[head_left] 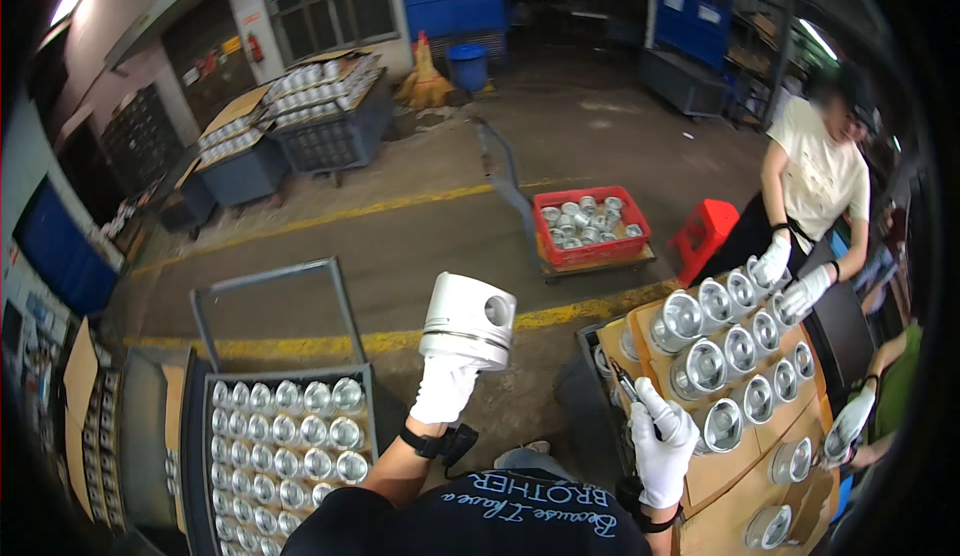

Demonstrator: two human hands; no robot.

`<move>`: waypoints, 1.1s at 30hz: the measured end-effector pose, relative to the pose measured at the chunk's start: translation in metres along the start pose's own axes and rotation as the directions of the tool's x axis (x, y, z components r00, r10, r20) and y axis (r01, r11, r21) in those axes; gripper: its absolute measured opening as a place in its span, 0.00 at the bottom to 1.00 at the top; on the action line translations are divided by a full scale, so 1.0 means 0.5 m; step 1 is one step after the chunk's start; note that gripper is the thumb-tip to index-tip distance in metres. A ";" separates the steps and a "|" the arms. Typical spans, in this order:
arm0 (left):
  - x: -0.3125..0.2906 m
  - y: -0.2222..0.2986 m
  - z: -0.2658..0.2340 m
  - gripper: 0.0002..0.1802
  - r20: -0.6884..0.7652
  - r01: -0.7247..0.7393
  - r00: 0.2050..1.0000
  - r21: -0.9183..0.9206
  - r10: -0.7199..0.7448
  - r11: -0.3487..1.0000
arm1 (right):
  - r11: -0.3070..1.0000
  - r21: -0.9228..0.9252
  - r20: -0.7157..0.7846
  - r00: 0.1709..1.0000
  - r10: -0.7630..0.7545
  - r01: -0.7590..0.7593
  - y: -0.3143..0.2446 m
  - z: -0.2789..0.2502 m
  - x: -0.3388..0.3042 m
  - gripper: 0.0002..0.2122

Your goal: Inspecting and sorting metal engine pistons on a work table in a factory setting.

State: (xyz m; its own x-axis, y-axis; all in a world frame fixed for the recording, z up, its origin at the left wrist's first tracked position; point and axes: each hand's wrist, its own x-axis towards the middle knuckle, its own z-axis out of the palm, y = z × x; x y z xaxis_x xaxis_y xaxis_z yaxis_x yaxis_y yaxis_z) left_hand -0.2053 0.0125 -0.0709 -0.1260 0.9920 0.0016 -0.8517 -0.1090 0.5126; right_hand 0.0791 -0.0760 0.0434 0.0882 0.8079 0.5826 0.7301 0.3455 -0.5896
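Note:
My left hand (445,388), in a white glove, holds a silver metal piston (468,320) upright at chest height, its pin hole facing right. My right hand (662,443), also gloved, grips a dark pen-like marker (627,382) near the left edge of a cardboard-covered cart (745,471) that carries several pistons (700,366) lying on their sides. A cart (195,426) at my lower left holds rows of upright pistons (290,436).
A co-worker in a pale shirt and white gloves (790,276) handles pistons at the right cart's far end. Another person's gloved hand (850,421) reaches in from the right. A red crate (590,226) of pistons sits on a trolley ahead, a red stool (705,236) beside it.

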 end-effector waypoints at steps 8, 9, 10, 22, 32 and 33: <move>0.184 -0.120 -0.036 0.21 -0.221 0.694 0.701 -0.005 -0.678 0.720 | 0.960 0.162 0.080 0.972 0.220 -0.230 0.127 0.077 0.090 0.15; 0.206 -0.136 -0.025 0.17 -0.281 0.735 0.645 -0.026 -0.711 0.677 | 0.970 0.137 0.080 0.978 0.190 -0.200 0.124 0.077 0.119 0.15; 0.234 -0.155 -0.036 0.17 -0.271 0.745 0.637 -0.027 -0.722 0.667 | 0.980 0.108 0.087 0.984 0.156 -0.165 0.120 0.072 0.142 0.16; 0.779 -0.470 -0.176 0.04 -0.527 0.937 0.204 -0.138 -0.825 0.320 | 0.754 -0.028 -0.113 0.751 0.650 -0.657 0.098 0.123 0.283 0.14; 1.239 -0.760 -0.038 0.11 -0.325 0.854 0.520 0.233 -0.790 0.466 | 0.502 -0.041 -0.472 0.460 0.752 -0.864 0.126 0.303 0.407 0.17; 1.275 -0.794 0.002 0.12 -0.354 0.841 0.536 0.301 -0.766 0.449 | 0.520 -0.084 -0.477 0.492 0.728 -0.850 0.131 0.316 0.403 0.17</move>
State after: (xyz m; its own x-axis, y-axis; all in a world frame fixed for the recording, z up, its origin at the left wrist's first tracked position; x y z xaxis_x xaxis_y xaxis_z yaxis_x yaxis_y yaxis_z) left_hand 0.0527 0.6883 -0.2725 0.4051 0.5929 -0.6960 -0.3356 0.8045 0.4900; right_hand 0.0377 0.1849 0.0336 0.8983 0.4214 0.1246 0.3615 -0.5475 -0.7547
